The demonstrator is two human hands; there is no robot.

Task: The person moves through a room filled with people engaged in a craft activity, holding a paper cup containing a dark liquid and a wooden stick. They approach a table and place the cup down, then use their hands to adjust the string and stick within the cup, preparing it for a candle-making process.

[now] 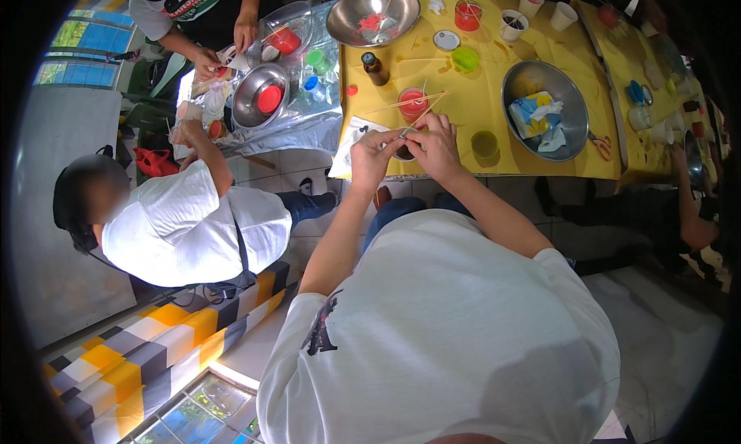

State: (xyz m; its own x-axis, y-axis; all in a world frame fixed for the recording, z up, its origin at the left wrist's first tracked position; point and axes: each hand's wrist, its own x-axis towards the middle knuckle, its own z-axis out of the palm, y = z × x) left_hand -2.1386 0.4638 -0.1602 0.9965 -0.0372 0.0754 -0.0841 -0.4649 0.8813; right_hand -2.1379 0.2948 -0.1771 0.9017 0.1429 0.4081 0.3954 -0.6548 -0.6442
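My left hand (370, 157) and my right hand (433, 146) meet at the table's near edge. Their fingertips pinch a thin pale strand (408, 129), which looks like a candle wick, with a small greyish piece at the pinch. A dark-filled cup (403, 154) shows partly beneath the fingers, mostly hidden. Just beyond stands a glass jar of red wax-like material (413, 104), with thin wooden sticks (399, 104) across its top. White paper (347, 154) lies beside and partly under my left hand.
Yellow paper (556, 45) covers the table. Around me are a brown bottle (376, 71), a green cup (485, 146), steel bowls (512, 73) (341, 21), orange-handled scissors (602, 148) and another red jar (468, 16). People work at a foil-covered table (315, 114) on the left.
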